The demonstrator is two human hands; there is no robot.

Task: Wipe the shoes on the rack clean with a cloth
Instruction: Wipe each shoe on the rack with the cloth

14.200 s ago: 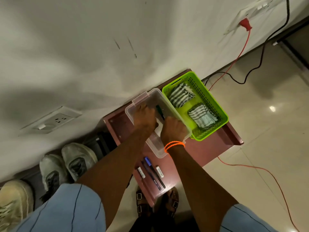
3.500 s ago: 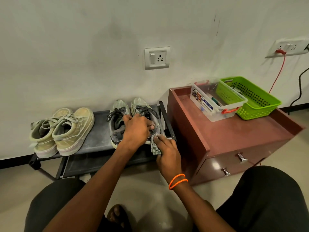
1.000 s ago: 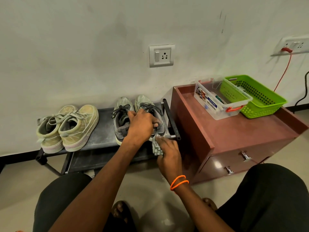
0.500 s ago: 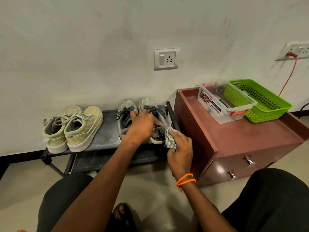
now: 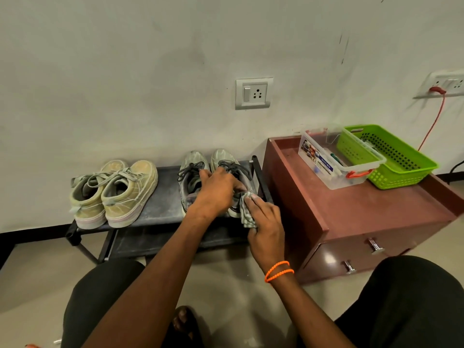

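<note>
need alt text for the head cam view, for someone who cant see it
A person's left hand steadies a grey sneaker on a low black shoe rack while the right hand presses a striped cloth against its side. A beige pair sits further left; a brown cabinet on the right holds a clear box and green basket.

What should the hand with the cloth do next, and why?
Probably rub the cloth along the side of the grey shoe. The right hand already presses it against that shoe's outer side, and the left hand steadies the shoe on the rack.
</note>
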